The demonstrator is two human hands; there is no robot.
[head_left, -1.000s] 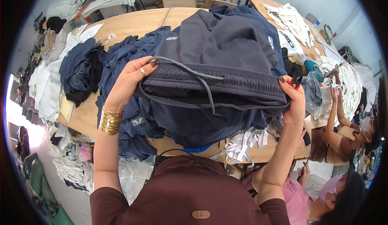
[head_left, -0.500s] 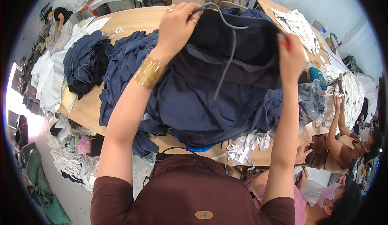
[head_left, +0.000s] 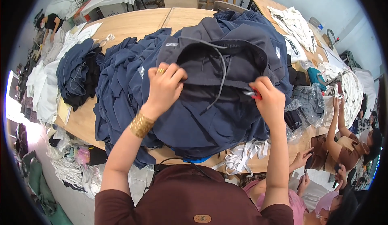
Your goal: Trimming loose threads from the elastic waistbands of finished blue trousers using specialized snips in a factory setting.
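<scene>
- Both hands have come down since half a second ago, when they held the dark navy garment up high; now it lies lower, spread over the heap at the centre of the frame.
- Left hand (head_left: 163,88), with a ring and a gold bangle at the wrist, has its fingers curled shut on a fold of the garment (head_left: 210,99) just below the waistband.
- Right hand (head_left: 268,99) pinches the garment's right edge, a small red thing caught between its fingers; what it is cannot be told.
- Grey drawstring (head_left: 220,69) hangs from the waistband down across the cloth between the two hands.
- Beneath lies a heap of navy clothes (head_left: 121,87) on the wooden tabletop (head_left: 137,23).
- White strips (head_left: 242,158) lie at the near table edge, lower centre.
- At lower right a seated person (head_left: 343,144) reaches up.
- Left of the heap sits a smaller dark pile (head_left: 74,73), with white cloth (head_left: 42,79) beyond it.
</scene>
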